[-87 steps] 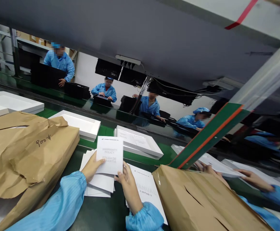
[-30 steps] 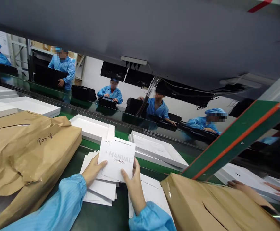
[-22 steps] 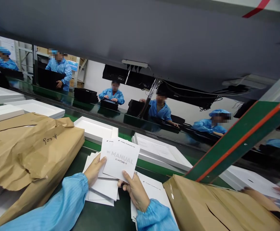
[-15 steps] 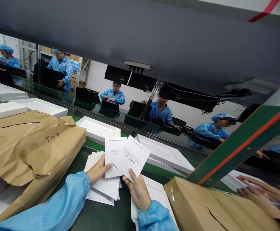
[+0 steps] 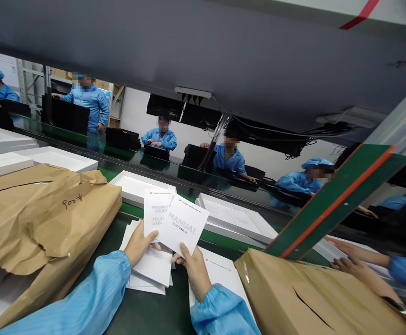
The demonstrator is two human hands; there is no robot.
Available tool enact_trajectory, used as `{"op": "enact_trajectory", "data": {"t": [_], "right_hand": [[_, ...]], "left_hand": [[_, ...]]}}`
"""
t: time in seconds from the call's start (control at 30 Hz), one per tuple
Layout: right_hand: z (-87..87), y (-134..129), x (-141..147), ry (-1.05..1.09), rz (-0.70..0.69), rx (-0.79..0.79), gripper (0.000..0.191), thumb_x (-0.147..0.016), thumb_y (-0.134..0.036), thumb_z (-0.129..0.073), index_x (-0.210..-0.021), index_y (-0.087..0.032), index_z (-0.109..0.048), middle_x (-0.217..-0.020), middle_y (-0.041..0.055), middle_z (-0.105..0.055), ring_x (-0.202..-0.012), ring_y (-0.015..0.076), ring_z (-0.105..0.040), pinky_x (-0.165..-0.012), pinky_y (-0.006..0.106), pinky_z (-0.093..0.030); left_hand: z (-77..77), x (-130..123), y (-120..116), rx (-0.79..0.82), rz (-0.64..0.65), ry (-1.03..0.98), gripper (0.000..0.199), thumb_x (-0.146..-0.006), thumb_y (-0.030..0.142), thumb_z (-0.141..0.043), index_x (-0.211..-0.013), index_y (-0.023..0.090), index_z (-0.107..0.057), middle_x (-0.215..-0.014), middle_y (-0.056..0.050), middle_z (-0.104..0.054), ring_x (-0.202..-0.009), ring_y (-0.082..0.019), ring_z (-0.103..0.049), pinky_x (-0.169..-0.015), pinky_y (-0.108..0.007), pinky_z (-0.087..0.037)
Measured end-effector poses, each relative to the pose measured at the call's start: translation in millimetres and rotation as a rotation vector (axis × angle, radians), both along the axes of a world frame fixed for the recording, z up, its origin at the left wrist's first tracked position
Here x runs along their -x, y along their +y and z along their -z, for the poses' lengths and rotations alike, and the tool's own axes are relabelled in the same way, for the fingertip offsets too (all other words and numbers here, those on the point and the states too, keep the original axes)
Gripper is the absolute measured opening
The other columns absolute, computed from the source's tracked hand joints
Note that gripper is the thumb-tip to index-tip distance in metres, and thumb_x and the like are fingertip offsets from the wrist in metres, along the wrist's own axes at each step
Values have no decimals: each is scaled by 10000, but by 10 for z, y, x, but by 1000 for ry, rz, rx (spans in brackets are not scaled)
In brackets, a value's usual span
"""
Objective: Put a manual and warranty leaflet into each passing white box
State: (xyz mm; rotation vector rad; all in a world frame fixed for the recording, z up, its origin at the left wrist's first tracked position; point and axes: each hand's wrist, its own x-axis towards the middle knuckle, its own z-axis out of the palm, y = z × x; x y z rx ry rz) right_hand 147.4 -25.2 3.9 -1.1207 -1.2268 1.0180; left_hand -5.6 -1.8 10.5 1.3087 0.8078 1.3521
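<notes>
My left hand pinches a white warranty policy booklet between thumb and fingers. In my right hand is a white manual, its left side overlapping the warranty booklet. Both printed covers face me. Below my left hand lies an uneven pile of white booklets on the green surface. Another white stack sits beside my right wrist, its top cover printed and partly hidden by my right hand and sleeve.
Brown paper packages flank my arms. White open boxes line the far side. A green post with an orange stripe slants at right. Another person's hands are beyond it; several people work across the line.
The manual and warranty booklet have moved slightly left and up with my hands, and more of the warranty text shows. The view has shifted slightly. A standing person's arms across the line have spread.
</notes>
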Motion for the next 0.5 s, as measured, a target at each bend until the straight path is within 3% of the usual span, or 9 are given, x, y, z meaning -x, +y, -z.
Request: {"op": "enact_trajectory", "data": {"t": [0.27, 0.4, 0.5], "right_hand": [[-22, -73, 31, -64, -38, -35, 306, -747, -417, -415, -839, -125, -432, -555, 8, -564, -306, 56, -394, -325, 185, -255], [-34, -64, 21, -16, -82, -45, 277, -755, -393, -420, -831, -128, -445, -545, -4, -555, -303, 32, -322, -331, 181, -215], [-32, -54, 14, 50, -133, -26, 260, -742, -390, -443, -768, -131, -457, -536, 0, -551, -338, 44, -361, -360, 189, -262]], "left_hand": [[-49, 4, -55, -26, -102, -13, 343, -675, 267, -483, -993, 170, -399, -884, -57, -563, -409, -78, -497, -440, -216, -379], [-19, 20, -24, -15, -47, -36, 377, -687, 278, -476, -1027, 167, -358, -885, -56, -545, -426, -68, -488, -454, -212, -386], [6, 32, 8, -30, -13, -59, 418, -691, 245, -471, -1072, 172, -316, -861, -39, -529, -455, -62, -478, -489, -215, -396]]}}
